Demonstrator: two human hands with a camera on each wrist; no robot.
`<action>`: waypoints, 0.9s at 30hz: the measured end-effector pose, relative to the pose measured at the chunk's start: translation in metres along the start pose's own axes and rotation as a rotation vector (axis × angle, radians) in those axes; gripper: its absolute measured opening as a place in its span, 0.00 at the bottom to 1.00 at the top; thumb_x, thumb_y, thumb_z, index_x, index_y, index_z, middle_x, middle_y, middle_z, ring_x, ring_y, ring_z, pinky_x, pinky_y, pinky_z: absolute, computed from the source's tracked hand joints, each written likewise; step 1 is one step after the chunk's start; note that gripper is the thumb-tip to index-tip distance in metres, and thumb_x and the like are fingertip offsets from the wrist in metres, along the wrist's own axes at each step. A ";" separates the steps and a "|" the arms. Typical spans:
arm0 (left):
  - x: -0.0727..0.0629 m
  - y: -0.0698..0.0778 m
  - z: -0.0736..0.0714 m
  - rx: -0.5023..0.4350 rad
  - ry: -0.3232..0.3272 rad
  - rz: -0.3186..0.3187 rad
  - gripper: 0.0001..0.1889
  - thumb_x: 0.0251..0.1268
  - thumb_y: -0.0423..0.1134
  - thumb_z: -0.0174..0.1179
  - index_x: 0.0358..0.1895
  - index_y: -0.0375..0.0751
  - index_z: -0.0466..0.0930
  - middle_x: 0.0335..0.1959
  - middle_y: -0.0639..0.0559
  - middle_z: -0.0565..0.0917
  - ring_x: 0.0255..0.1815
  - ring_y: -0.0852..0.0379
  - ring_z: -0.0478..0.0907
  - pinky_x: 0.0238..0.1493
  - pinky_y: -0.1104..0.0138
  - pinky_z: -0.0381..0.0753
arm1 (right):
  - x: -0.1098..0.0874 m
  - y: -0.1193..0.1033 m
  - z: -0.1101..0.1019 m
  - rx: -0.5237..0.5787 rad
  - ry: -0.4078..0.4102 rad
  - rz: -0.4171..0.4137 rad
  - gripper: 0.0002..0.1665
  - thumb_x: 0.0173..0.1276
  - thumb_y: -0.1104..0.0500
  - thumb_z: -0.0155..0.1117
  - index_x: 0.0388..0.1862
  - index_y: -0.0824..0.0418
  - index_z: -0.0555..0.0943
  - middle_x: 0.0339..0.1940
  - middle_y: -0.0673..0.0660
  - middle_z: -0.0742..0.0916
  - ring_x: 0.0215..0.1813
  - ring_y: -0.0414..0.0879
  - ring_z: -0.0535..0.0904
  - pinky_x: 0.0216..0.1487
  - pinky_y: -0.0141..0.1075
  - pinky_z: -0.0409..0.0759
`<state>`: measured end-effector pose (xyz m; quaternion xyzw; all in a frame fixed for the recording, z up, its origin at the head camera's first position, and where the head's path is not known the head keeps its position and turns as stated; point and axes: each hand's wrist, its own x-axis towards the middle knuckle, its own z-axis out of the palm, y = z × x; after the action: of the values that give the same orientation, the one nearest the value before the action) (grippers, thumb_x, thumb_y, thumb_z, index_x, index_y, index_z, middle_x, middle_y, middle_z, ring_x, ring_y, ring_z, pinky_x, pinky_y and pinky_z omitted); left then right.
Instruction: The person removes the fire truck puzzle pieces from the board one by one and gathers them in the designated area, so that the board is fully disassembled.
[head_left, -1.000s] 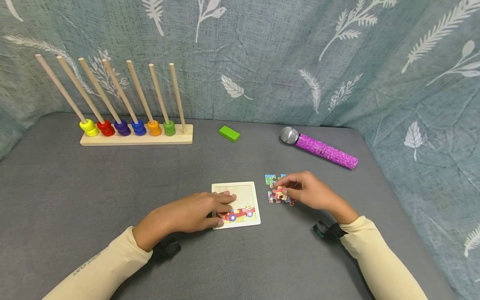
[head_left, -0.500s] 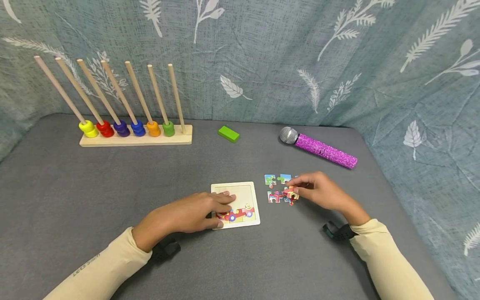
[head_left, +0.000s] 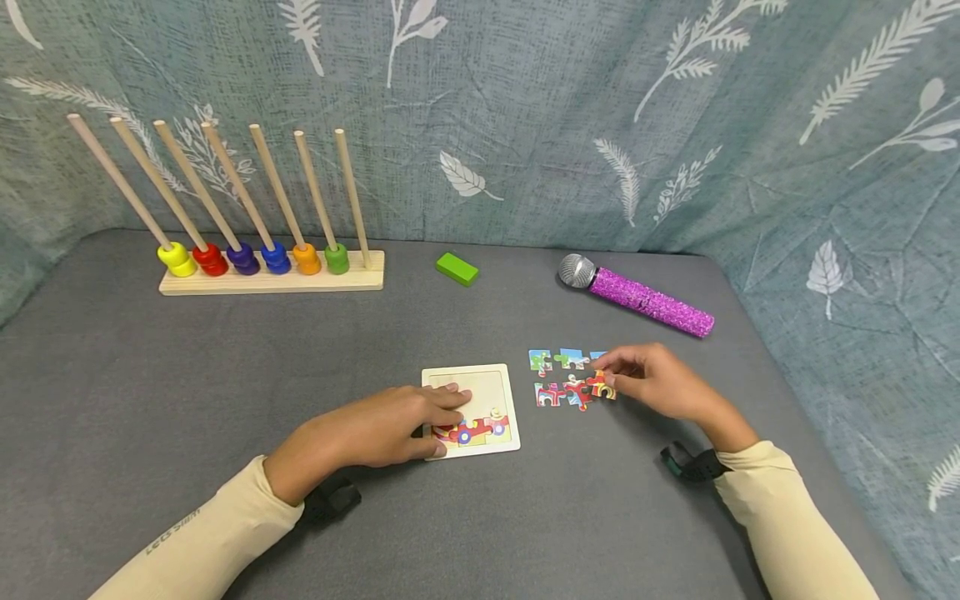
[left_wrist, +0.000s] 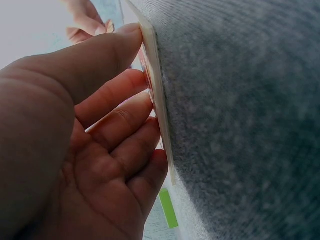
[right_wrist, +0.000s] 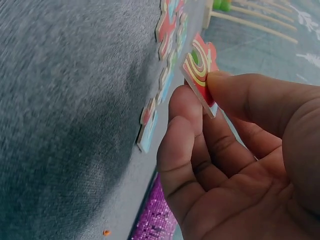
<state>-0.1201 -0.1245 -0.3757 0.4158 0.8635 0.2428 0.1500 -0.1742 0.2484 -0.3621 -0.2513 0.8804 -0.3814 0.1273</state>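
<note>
My left hand [head_left: 393,425] rests on a square wooden puzzle board [head_left: 491,385], fingers spread over its left part. In the left wrist view the thumb and fingertips touch the board [left_wrist: 160,100] along its edge. Inserted pieces showing a red vehicle [head_left: 480,431] fill the visible lower part of the board. To the right, my right hand [head_left: 648,383] pinches a red and yellow puzzle piece [right_wrist: 200,70] between thumb and fingers, raised off the table in the right wrist view. Several loose puzzle pieces [head_left: 549,394] lie beside it in two rows.
A wooden peg stand [head_left: 273,282] with coloured rings on its rods stands at the back left. Behind the board lies a green block [head_left: 457,268]. A purple glitter microphone [head_left: 648,302] lies at the back right, before a patterned curtain [head_left: 525,125].
My right hand has moved to the right with the puzzle piece pinched in it, uncovering more of the loose pieces. The left hand stays on the board.
</note>
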 end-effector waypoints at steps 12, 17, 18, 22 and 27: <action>0.000 0.000 -0.001 0.001 -0.007 0.000 0.22 0.64 0.37 0.64 0.61 0.33 0.78 0.70 0.44 0.68 0.72 0.46 0.62 0.65 0.49 0.65 | -0.003 0.007 -0.005 -0.018 -0.016 0.026 0.11 0.67 0.71 0.61 0.46 0.68 0.85 0.34 0.54 0.87 0.32 0.40 0.79 0.35 0.32 0.77; 0.001 0.000 0.000 -0.001 0.003 0.008 0.22 0.64 0.36 0.65 0.60 0.33 0.79 0.69 0.43 0.69 0.71 0.45 0.63 0.65 0.48 0.65 | -0.004 0.009 -0.005 -0.015 -0.034 0.044 0.11 0.67 0.70 0.61 0.47 0.68 0.85 0.33 0.53 0.87 0.32 0.42 0.80 0.35 0.32 0.76; 0.001 0.000 0.000 -0.001 0.004 0.009 0.22 0.64 0.36 0.65 0.60 0.33 0.79 0.69 0.43 0.69 0.71 0.45 0.63 0.65 0.48 0.65 | -0.004 0.009 -0.005 -0.015 -0.039 0.047 0.12 0.68 0.70 0.60 0.47 0.69 0.85 0.33 0.54 0.87 0.32 0.43 0.80 0.35 0.32 0.76; 0.001 -0.001 0.001 -0.011 0.007 0.012 0.22 0.63 0.35 0.65 0.60 0.32 0.79 0.69 0.43 0.69 0.71 0.46 0.63 0.65 0.48 0.65 | -0.004 0.011 -0.005 -0.008 -0.051 0.051 0.12 0.67 0.71 0.60 0.48 0.70 0.84 0.34 0.54 0.87 0.31 0.43 0.81 0.35 0.31 0.77; 0.001 -0.002 0.001 -0.031 0.018 0.010 0.21 0.62 0.34 0.66 0.58 0.32 0.79 0.68 0.43 0.70 0.71 0.46 0.63 0.64 0.49 0.66 | -0.004 0.013 -0.005 0.003 -0.062 0.056 0.12 0.67 0.72 0.59 0.48 0.71 0.84 0.33 0.54 0.87 0.30 0.43 0.81 0.35 0.31 0.76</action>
<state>-0.1214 -0.1242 -0.3780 0.4155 0.8588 0.2608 0.1476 -0.1775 0.2612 -0.3677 -0.2382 0.8821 -0.3711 0.1657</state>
